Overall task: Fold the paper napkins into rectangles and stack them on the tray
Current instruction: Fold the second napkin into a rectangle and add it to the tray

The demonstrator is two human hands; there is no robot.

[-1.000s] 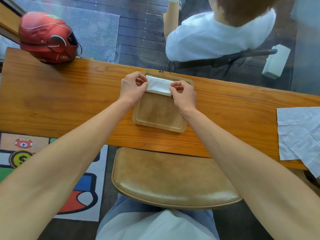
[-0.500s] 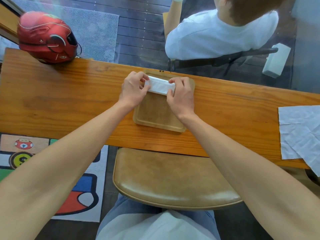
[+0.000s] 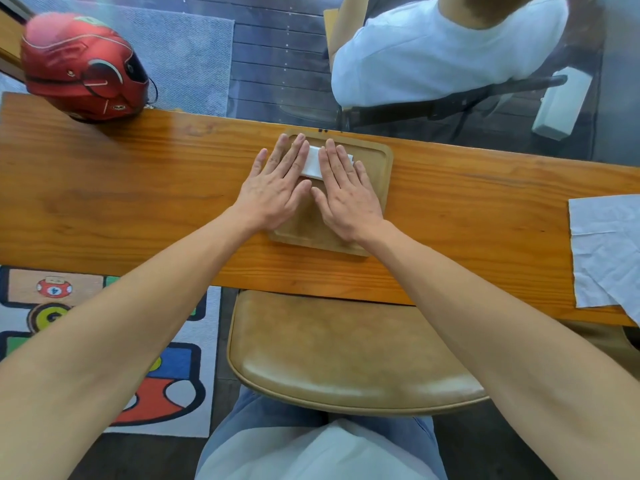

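Observation:
A wooden tray [image 3: 382, 188] lies on the long wooden table [image 3: 138, 202]. A folded white napkin [image 3: 312, 162] rests at the tray's far end. My left hand [image 3: 277, 183] lies flat with fingers spread, covering the napkin's left end. My right hand [image 3: 348, 188] lies flat over its right end. Only a narrow strip of the napkin shows between my fingers. Unfolded pale napkins [image 3: 606, 247] lie at the table's right end, away from both hands.
A red helmet [image 3: 83, 67] sits on the far left of the table. A tan stool seat [image 3: 346, 351] is under the near edge. A person in a white shirt [image 3: 443, 46] sits beyond the table's far edge. A colourful rug [image 3: 69, 323] covers the floor left.
My hands went from pinching the napkin's two ends to lying flat on top of it. The napkin stays at the tray's far end.

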